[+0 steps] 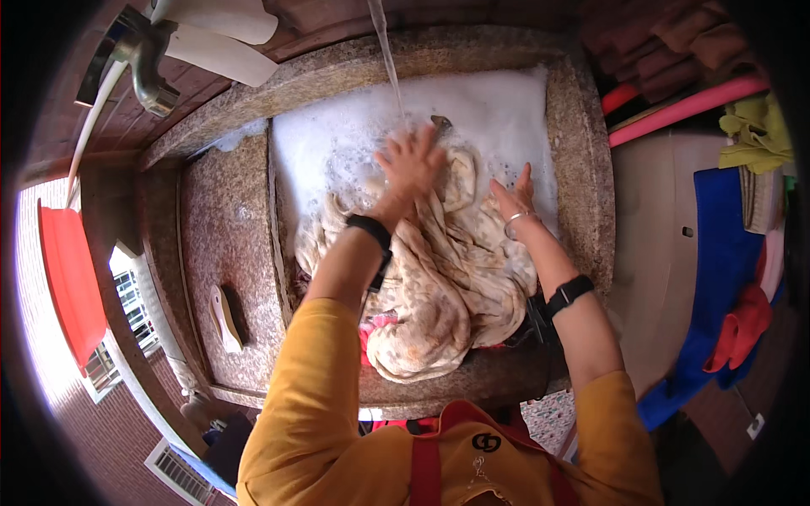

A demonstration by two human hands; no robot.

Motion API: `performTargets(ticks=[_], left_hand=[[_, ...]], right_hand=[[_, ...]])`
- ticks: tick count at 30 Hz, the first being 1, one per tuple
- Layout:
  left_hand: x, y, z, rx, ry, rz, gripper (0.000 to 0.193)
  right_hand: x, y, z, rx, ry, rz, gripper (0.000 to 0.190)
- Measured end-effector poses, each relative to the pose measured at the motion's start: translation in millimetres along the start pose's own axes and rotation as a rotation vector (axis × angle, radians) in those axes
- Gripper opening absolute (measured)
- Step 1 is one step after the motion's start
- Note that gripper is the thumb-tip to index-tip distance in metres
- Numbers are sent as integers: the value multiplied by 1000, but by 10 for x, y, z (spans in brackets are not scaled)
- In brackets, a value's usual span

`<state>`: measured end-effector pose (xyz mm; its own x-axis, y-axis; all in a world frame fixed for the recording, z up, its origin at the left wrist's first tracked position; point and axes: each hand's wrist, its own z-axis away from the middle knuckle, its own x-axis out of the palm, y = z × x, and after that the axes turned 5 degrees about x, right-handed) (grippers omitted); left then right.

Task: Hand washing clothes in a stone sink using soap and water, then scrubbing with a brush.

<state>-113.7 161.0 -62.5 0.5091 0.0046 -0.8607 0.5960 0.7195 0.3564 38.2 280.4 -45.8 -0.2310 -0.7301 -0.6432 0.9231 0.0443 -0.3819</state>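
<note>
Below me a stone wash basin [579, 190] holds sudsy water with thick white foam [493, 95]. A wet, cream-coloured patterned cloth [430, 291] lies bunched in it, one rounded end resting at the near edge. My left hand [411, 158], blurred and with fingers spread, is over the foam at the cloth's far end, close to where a thin stream of water [385, 44] falls. My right hand [516, 199], a bracelet at its wrist, is beside the cloth's right part with thumb and fingers apart. A small dark object [441, 121] shows in the foam beyond my left hand.
A metal tap [149, 69] juts in at the upper left. On the stone slab left of the suds lies a scrubbing brush [224, 319]. A red basin [73, 284] stands far left. A pink pole [690, 111], a blue cloth [715, 253] and a red cloth [737, 329] are at the right.
</note>
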Motion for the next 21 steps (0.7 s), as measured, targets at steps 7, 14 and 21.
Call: performTargets(ticks=[7, 14, 21], left_hand=[[293, -218, 292, 440, -148, 131, 55], [8, -298, 1045, 389, -285, 316, 43], [263, -67, 2137, 601, 172, 39, 30]], right_hand=[[314, -280, 59, 5, -195, 16, 86], [417, 1, 695, -356, -548, 134, 87], [512, 691, 1639, -819, -182, 379, 74]])
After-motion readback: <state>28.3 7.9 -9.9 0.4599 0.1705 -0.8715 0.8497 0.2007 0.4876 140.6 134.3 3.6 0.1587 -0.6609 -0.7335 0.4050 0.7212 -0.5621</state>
